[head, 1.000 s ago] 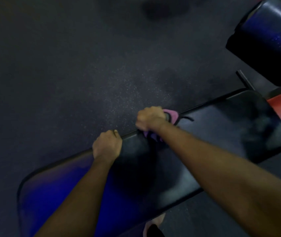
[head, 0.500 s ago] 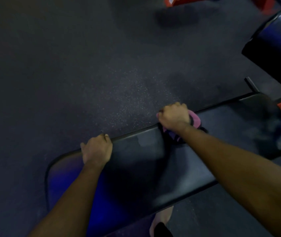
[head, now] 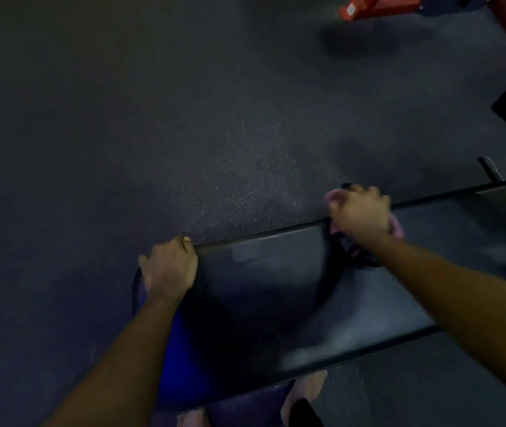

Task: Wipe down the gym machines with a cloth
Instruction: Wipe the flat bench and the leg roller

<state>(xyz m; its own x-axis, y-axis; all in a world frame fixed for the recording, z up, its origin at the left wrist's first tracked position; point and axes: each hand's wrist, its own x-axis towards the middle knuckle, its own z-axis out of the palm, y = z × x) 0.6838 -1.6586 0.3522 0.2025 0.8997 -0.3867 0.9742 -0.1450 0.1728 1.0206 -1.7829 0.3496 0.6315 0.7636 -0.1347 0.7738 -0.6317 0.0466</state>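
Speckled gym flooring surrounds the bench pad; left hand grips its far edge, right hand bunches the soft, light pink cloth, best held wadded.

A gym: a long black padded vinyl bench on speckled dark rubber flooring, red-painted steel frames beyond the bench.

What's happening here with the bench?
A person is bent over a padded gym bench, wiping it. The right hand holds a bunched pink cloth in its grip, pressed on the pad's far edge. The left hand grips the same edge near the bench's left end, probably to steady it. Beyond lies dark rubber floor, with a red frame at the top.
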